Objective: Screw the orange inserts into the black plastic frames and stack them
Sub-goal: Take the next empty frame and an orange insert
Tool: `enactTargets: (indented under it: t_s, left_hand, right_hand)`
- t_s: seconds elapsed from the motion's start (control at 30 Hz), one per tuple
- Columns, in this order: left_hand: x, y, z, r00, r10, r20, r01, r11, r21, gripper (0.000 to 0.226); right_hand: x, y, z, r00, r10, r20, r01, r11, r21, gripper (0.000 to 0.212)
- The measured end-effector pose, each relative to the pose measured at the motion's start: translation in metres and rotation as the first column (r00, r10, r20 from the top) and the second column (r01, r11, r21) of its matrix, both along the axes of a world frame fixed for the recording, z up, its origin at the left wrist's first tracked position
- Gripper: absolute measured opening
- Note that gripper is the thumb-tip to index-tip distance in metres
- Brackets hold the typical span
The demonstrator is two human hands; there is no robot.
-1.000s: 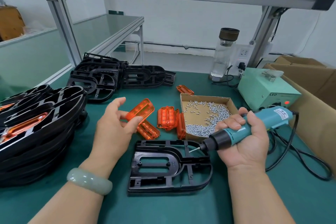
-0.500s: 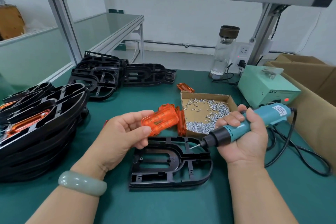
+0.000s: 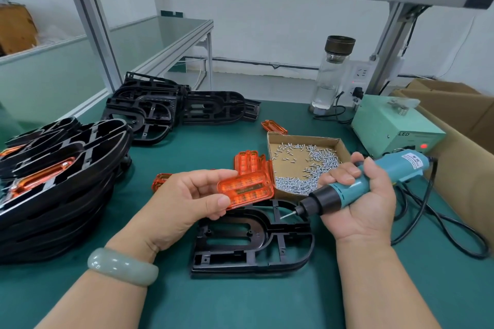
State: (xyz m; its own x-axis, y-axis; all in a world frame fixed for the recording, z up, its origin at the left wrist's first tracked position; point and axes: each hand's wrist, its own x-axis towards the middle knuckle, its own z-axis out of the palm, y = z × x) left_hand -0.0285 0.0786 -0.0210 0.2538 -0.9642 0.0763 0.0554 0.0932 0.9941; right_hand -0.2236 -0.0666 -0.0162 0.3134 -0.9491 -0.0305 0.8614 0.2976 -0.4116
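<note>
L hand: raised off the counter, palm turned up. Thumb and fingers pinch the left end of the orange insert.
Orange insert: in the L fingers, ribbed face up, roughly level. Its free end points twd the R hand, w/ a gap between them.
R hand: fingers curled tight round the teal screwdriver. The black nose and bit stick out twd the L fingers.
Bit tip: over the far-right part of the black frame; can't tell if it touches.
Black frame: flat on the counter, just below and nearer than both sets of fingers, between the two wrists. Nothing sits in its opening.
Screw box: open cardboard tray just beyond the R fingers, silver screws heaped at its near side.
Spare inserts: some just behind the held one, one beyond the box, one left of the L fingers.
Done stack: black frames w/ orange inserts, well left of the L hand.
Empty frames: a pile far beyond the L fingers.
Power unit: green box beyond the R hand, red lamp lit.
Bangle: pale green, on the L wrist.
</note>
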Motion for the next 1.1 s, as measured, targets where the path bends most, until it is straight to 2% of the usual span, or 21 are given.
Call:
enactTargets:
  t_s: [0.2, 0.4, 0.53, 0.67, 0.73, 0.83, 0.9, 1.0, 1.1]
  left_hand:
    - [0.001, 0.000, -0.002, 1.000, 0.011, 0.011, -0.012, 1.000, 0.018, 0.041]
    - [0.003, 0.001, -0.001, 0.994, 0.112, 0.017, -0.111, 0.994, -0.024, 0.024]
    - [0.004, 0.007, 0.005, 0.966, 0.148, 0.213, -0.158, 0.987, 0.027, 0.015]
    - [-0.001, 0.016, 0.004, 0.920, 0.080, 0.383, -0.138, 0.982, 0.127, 0.036]
    - [-0.003, 0.015, 0.002, 0.886, 0.074, 0.458, -0.148, 0.981, 0.128, 0.038]
    - [-0.005, 0.013, -0.001, 0.785, 0.094, 0.612, -0.198, 0.974, 0.105, 0.032]
    - [-0.006, 0.013, -0.001, 0.730, 0.090, 0.677, -0.207, 0.974, 0.093, 0.025]
    - [-0.003, 0.014, -0.003, 0.626, 0.105, 0.773, -0.207, 0.978, 0.035, 0.026]
    - [0.000, 0.014, -0.003, 0.562, 0.102, 0.821, -0.221, 0.975, 0.030, 0.023]
  right_hand:
    - [0.000, 0.000, 0.000, 1.000, 0.008, -0.001, -0.008, 1.000, 0.001, 0.007]
    - [0.000, -0.001, 0.000, 1.000, 0.006, -0.012, -0.006, 1.000, 0.007, 0.009]
    - [0.000, -0.002, -0.001, 1.000, 0.009, -0.014, -0.009, 1.000, 0.011, 0.009]
    - [0.001, -0.002, -0.001, 1.000, 0.017, -0.011, -0.017, 1.000, 0.013, 0.008]
    - [0.000, -0.001, -0.001, 1.000, 0.016, -0.007, -0.016, 1.000, 0.013, 0.008]
    - [0.000, 0.000, -0.002, 1.000, 0.021, -0.009, -0.021, 1.000, 0.009, 0.009]
    - [0.001, 0.000, -0.002, 1.000, 0.020, -0.011, -0.020, 1.000, 0.007, 0.009]
    - [0.001, 0.000, -0.002, 1.000, 0.020, -0.011, -0.020, 1.000, 0.009, 0.008]
    - [0.001, -0.001, -0.002, 1.000, 0.021, -0.014, -0.021, 1.000, 0.014, 0.009]
